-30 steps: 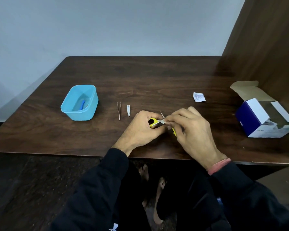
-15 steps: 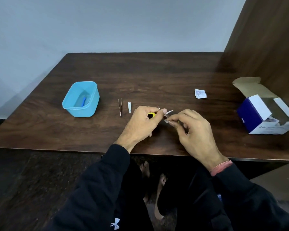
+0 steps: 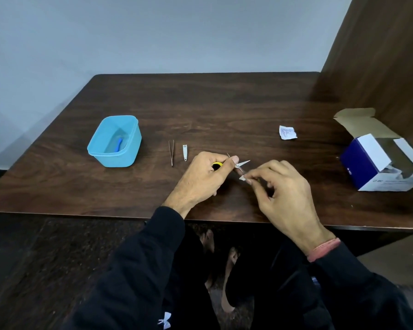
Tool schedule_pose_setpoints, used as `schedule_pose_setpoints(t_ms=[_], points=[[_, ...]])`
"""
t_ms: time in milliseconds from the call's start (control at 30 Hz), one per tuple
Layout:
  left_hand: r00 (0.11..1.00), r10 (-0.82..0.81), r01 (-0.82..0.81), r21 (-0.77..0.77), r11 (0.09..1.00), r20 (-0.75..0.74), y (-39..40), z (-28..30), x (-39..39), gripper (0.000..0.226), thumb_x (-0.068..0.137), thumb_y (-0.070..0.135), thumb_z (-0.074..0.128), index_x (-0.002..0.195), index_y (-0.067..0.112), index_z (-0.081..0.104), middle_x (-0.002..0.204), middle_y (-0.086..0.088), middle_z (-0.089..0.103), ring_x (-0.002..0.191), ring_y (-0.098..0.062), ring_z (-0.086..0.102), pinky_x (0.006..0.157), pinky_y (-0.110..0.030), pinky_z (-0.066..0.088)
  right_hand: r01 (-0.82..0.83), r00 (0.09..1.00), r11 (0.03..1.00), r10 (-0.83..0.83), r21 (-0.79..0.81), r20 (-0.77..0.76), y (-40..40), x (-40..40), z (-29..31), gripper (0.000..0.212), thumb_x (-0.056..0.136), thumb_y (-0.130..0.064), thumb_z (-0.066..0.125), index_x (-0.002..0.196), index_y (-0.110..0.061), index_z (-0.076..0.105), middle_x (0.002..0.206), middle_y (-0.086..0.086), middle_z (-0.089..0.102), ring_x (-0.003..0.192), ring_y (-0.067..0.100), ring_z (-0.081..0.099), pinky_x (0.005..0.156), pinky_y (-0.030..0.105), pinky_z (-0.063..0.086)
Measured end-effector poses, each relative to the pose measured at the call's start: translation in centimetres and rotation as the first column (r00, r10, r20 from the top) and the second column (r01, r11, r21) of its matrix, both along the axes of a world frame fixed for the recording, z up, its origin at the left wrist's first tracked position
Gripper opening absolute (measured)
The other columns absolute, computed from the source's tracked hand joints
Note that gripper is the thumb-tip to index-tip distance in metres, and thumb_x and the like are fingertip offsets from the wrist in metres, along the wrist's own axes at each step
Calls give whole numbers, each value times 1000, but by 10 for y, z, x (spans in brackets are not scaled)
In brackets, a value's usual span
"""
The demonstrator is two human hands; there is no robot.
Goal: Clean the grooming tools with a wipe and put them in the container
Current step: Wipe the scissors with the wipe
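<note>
Scissors (image 3: pixel 239 165) are gripped by the left hand (image 3: pixel 200 179) at the yellow handle, blades open and raised off the table (image 3: pixel 224 103). Wipe (image 3: pixel 243 178), seemingly a small folded scrap, is pinched by the right hand (image 3: pixel 281 189) just below the blades. Tweezers (image 3: pixel 171 152) and nail clipper (image 3: pixel 184 152) are left uncleaned beside them; one blue tool (image 3: pixel 119 143) is already in the container (image 3: pixel 115 141).

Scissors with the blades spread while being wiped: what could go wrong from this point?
1. The left hand holds the yellow-handled scissors open, and the right hand pinches a small wipe right at the blades; a fingertip could get nicked.
2. The tweezers and nail clipper lie uncleaned between the hands and the blue container; carrying the scissors over could knock them.
</note>
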State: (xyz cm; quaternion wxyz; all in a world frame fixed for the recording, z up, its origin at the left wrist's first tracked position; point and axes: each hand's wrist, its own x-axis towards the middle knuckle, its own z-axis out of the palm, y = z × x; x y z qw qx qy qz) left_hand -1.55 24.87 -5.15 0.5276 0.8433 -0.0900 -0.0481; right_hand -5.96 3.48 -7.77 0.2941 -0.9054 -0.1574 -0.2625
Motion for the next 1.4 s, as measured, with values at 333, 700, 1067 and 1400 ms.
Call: schedule_pose_setpoints(t_ms=[333,700,1067,1400], points=[[999,-24,24,-13,1000,28,1,-1,1,44,114,47,62,79,27,80,56,-14,48,40,-21,49,49,-30,40,78,996,994,-75,75,-47,24,11,9,12,96,-17,83,100,-28,79,98,-16,68,84,0,43,75,24,46],[999,-39,39,15,999,31,-2,0,0,47,114,45,63,72,29,76,55,-5,47,40,-18,46,49,-29,36,62,998,997,-61,49,-16,19,7,10,10,100,-19,80,103,-28,82,98,-15,67,88,9,56,73,36,57],[999,-39,38,49,998,10,-4,1,-1,44,115,43,62,82,22,81,50,-4,48,37,-12,43,45,-23,35,64,998,997,-64,-33,13,8,-1,13,10,99,-18,81,104,-26,84,96,-13,69,92,15,60,68,40,58],[1000,13,-13,-6,1000,-6,-2,2,-1,40,114,44,63,81,32,83,51,-3,42,39,-19,46,48,-27,39,73,997,996,-73,-53,-9,7,-7,8,11,98,-18,82,104,-27,84,97,-14,67,92,13,57,65,38,57]])
